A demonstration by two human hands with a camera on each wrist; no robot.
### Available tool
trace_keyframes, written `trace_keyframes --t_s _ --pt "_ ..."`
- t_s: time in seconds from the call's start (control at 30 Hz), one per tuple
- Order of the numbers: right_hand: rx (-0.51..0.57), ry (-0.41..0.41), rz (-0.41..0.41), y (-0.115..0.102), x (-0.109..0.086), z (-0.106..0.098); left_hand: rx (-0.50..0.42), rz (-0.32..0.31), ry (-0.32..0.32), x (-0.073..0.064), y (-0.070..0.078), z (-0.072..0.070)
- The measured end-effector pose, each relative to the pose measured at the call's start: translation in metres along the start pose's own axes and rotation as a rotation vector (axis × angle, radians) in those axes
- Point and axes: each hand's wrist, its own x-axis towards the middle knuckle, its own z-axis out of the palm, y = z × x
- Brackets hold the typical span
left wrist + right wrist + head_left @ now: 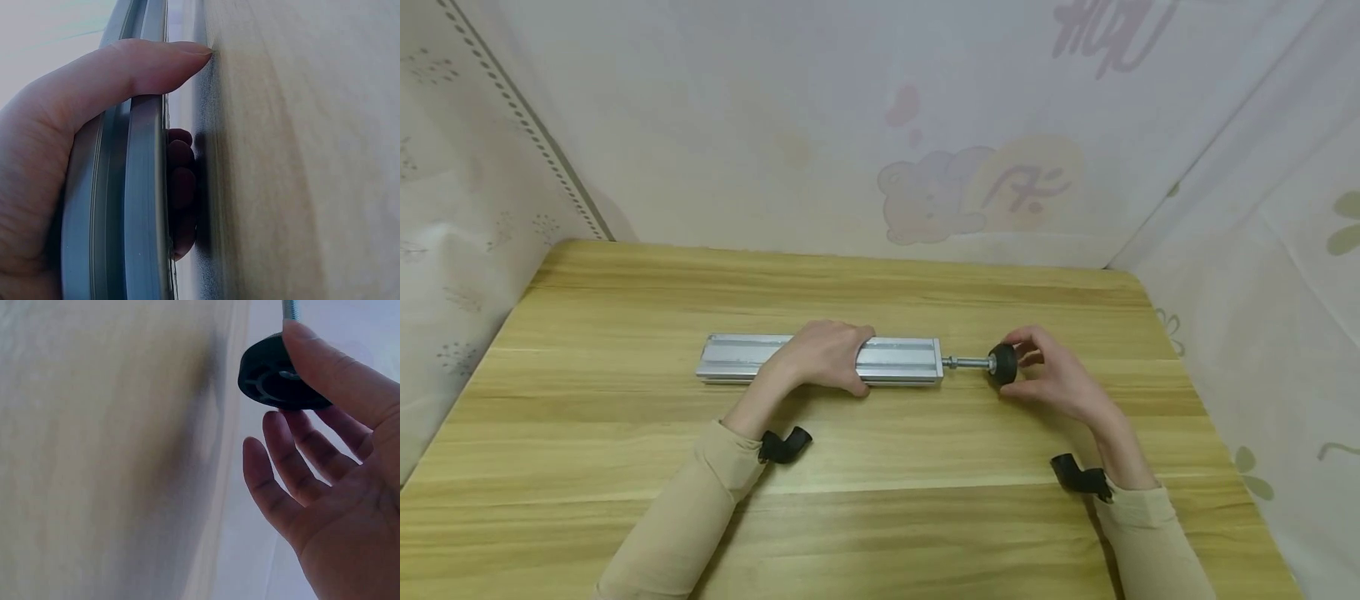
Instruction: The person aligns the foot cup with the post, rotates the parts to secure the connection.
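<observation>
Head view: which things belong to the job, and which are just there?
Part of the job:
bar, gripped by the left hand
black foot, held by the right hand
rod, between the two

Just there:
table
printed cloth
black cuff pieces
</observation>
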Motion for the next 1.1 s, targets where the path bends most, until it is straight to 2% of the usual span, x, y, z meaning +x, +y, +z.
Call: trace_keyframes --t_s 0.27,0.57,0.8,0.9,1.0,1.1 --pt "-0.028 -0.09 -0.014 0.004 -0.001 -0.006 0.007 -0.004 0.0 -0.001 0.001 -0.001" --pt "-0.015 -0.138 0.046 0.003 0.0 -0.008 0.01 -0.002 -0.001 0.0 0.001 -0.001" --pt "0.02 -0.085 0.05 0.002 -0.001 -0.007 0.005 -0.003 -0.005 0.0 0.001 -0.001" --pt "0.027 -0.052 0.0 0.001 0.001 -0.004 0.003 -0.001 -0.007 0.0 0.001 -0.001" --pt "-0.011 -0.02 -0.058 0.0 0.003 0.0 0.001 0.0 -0.008 0.0 0.0 -0.001" --pt "-0.046 0.007 -0.076 0.001 0.004 0.004 -0.001 0.001 -0.006 0.0 0.0 -0.001"
